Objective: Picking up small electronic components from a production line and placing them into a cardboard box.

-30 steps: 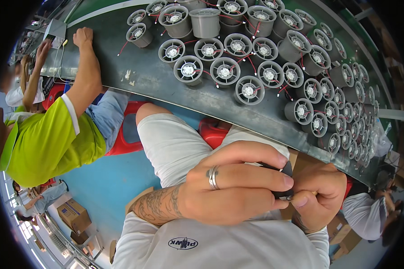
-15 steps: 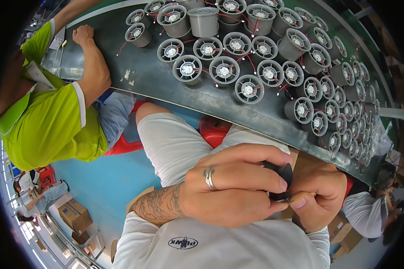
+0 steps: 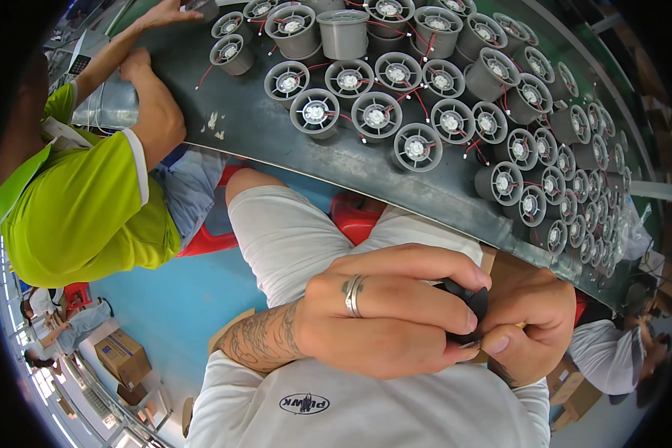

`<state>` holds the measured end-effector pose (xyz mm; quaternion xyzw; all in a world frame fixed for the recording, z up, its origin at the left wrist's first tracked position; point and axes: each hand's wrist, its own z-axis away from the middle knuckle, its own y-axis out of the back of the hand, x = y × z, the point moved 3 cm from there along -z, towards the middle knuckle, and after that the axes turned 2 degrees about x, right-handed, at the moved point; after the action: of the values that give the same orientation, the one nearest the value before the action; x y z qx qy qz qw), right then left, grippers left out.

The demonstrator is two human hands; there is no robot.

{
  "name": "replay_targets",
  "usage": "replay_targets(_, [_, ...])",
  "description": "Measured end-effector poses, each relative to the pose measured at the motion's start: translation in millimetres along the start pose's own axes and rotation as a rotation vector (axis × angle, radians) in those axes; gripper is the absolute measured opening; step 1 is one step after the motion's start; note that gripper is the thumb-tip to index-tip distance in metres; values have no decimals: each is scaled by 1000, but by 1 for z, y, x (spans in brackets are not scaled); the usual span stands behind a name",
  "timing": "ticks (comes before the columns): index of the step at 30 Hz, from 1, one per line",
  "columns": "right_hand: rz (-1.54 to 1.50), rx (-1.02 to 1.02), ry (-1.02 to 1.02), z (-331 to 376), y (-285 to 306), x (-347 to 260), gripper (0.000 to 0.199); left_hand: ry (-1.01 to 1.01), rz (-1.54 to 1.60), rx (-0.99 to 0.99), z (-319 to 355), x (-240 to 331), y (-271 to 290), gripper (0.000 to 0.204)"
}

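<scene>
Above my lap, my left hand is closed around a small black part with curved blades, perhaps a fan wheel; most of it is hidden behind my fingers. My right hand meets it from the right, its thumb and forefinger pinched together close to my left thumb tip. A tiny yellowish bit shows between the right fingers, too small to name. Beyond my knees, many grey round fan housings with white centres and red wires stand on the dark worktable.
On my left a co-worker in a lime-green shirt leans on the table, one hand at a grey housing. White scraps lie near the table edge. A red stool and a cardboard box stand on the blue floor.
The black part has turned slightly between my hands, which stay in nearly the same place. The co-worker's far arm has stretched out over the table to a grey housing.
</scene>
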<state>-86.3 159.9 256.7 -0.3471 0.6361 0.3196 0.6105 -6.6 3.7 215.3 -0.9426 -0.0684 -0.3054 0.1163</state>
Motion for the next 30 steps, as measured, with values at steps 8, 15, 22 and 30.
replay_targets(8, [4,-28,23,-1,-3,-2,8,7,18,-26,-2,4,4,33])
replay_targets(15, [3,6,81,1,-6,3,8,20,11,-26,0,5,4,33])
replay_targets(22, [96,84,32,8,-6,2,11,0,-38,-38,2,9,0,34])
replay_targets(30, [-194,554,-114,29,-4,18,31,642,599,272,29,-6,2,30])
